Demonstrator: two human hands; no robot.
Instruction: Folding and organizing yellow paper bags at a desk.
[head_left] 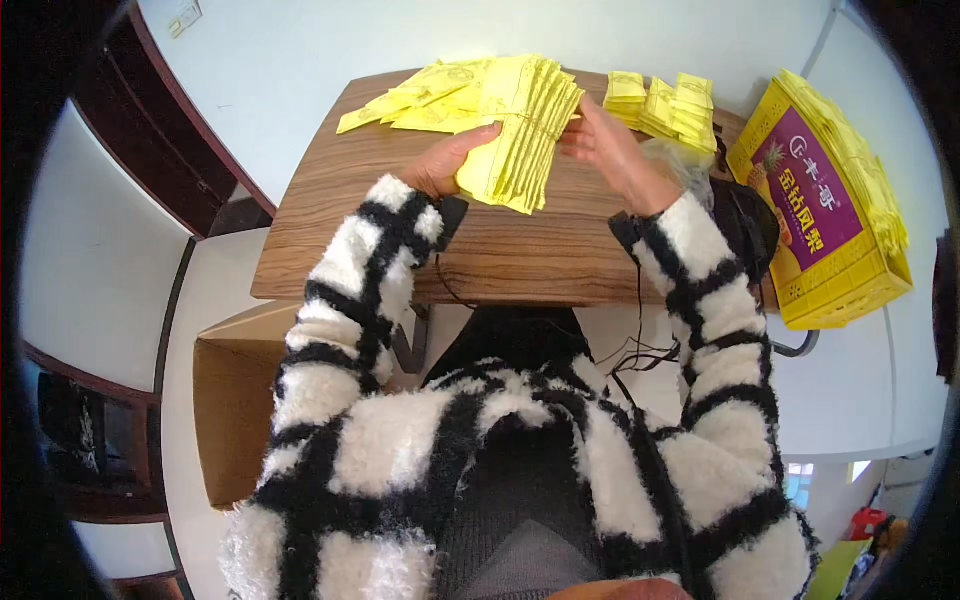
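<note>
My left hand (452, 158) is closed on a thick bundle of yellow paper packets (512, 140), with its thumb on the top face. The packets are layered, and a thin band appears to cross the bundle's middle. At the bundle's right edge is my right hand (612, 150), its fingers stretched out and the thumb apart from them. Its fingertips reach the edge and are partly hidden there. Behind the bundle, more flat yellow packets (430, 90) lie fanned out and overlapping on the wooden table (350, 220).
Small stacks of yellow packets (665, 105) sit at the table's back right, near a clear plastic bag (680, 165). Further right stands a yellow and purple carton (815, 200) filled with packets. A cardboard box (235, 400) is below left; dark cables (640, 355) hang below the table.
</note>
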